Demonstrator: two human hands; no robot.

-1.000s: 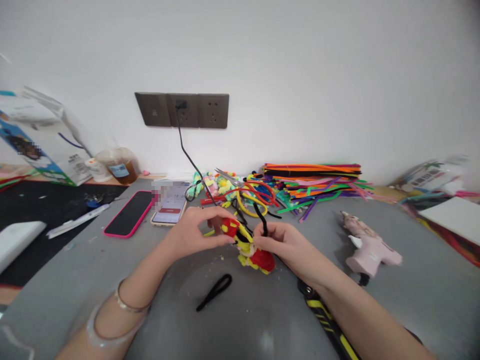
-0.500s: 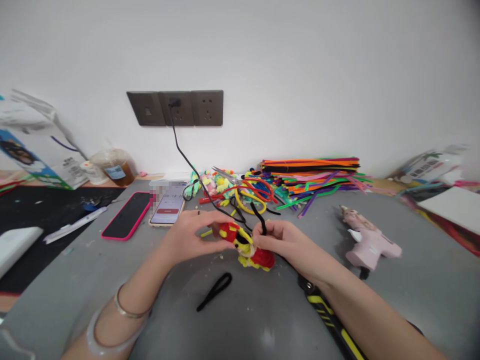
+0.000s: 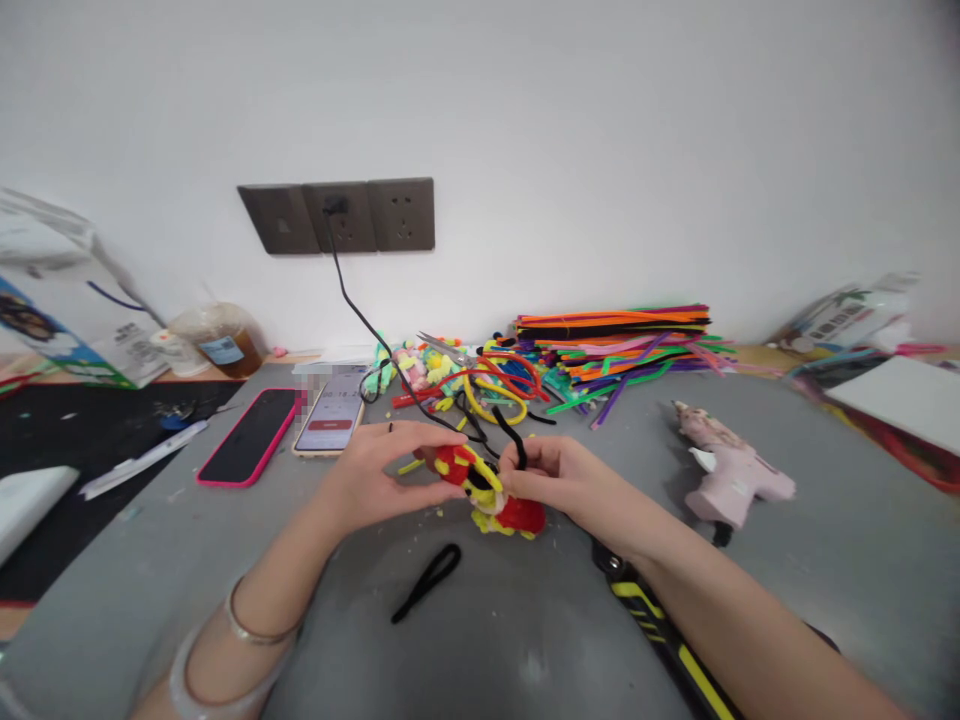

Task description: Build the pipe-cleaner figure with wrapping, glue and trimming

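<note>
Both hands meet over the middle of the grey table point(image 3: 825, 590). My left hand point(image 3: 375, 475) pinches the upper end of a red and yellow pipe-cleaner figure point(image 3: 491, 495). My right hand point(image 3: 559, 478) grips the figure's other side and pinches a black pipe cleaner point(image 3: 514, 432) that sticks up from it. A folded black pipe cleaner point(image 3: 426, 582) lies loose on the table just in front of the hands.
A stack of coloured pipe cleaners point(image 3: 615, 345), scissors point(image 3: 446, 350) and scraps lie behind the hands. A pink glue gun point(image 3: 731, 470) rests at the right. Two phones point(image 3: 247, 435) lie at the left. A black cable point(image 3: 360, 310) hangs from the wall sockets point(image 3: 337, 215).
The hands and figure have kept their grip and shifted slightly up and left in view as the head moved; the figure has tilted a little between the fingers.
</note>
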